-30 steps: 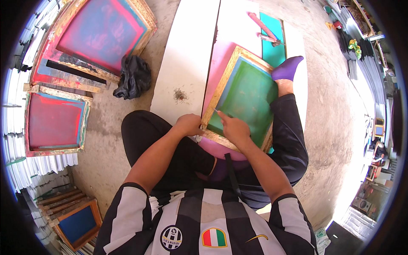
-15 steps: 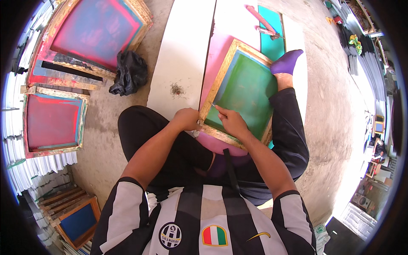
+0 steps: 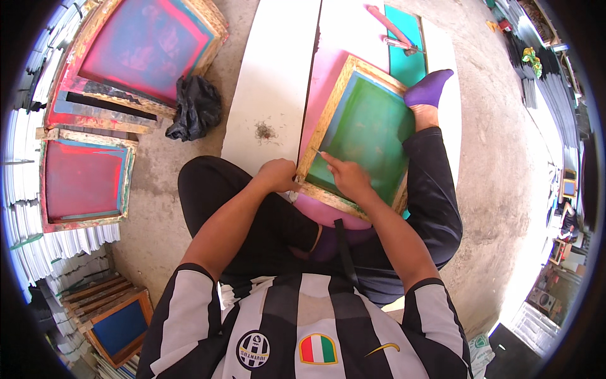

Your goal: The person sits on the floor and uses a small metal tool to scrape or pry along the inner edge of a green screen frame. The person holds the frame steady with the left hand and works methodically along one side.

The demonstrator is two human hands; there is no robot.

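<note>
A wooden screen-printing frame [image 3: 326, 120] with green mesh [image 3: 372, 136] lies tilted across my lap and the board. My left hand [image 3: 278, 176] is closed at its near-left corner, with the fingertips against the wood. Over the mesh, my right hand [image 3: 348, 178] is closed with the index finger stretched forward. It holds a small, thin, pale tool [image 3: 320, 151], whose tip meets the inner edge of the left frame bar. Most of the tool is hidden in my fingers, so its exact kind cannot be made out. My foot in a purple sock [image 3: 429, 88] rests beside the frame's far-right corner.
Dark scraps [image 3: 265, 131] lie on the white board [image 3: 252, 95]. Pliers or a similar hand tool [image 3: 399, 43] with a red handle lie at the far end. To the left are a black plastic bag [image 3: 194, 108] and printing screens [image 3: 85, 180] with reddish mesh.
The view has shifted slightly. Both hands keep nearly the same places on the frame, and the tool tip stays by the left bar.
</note>
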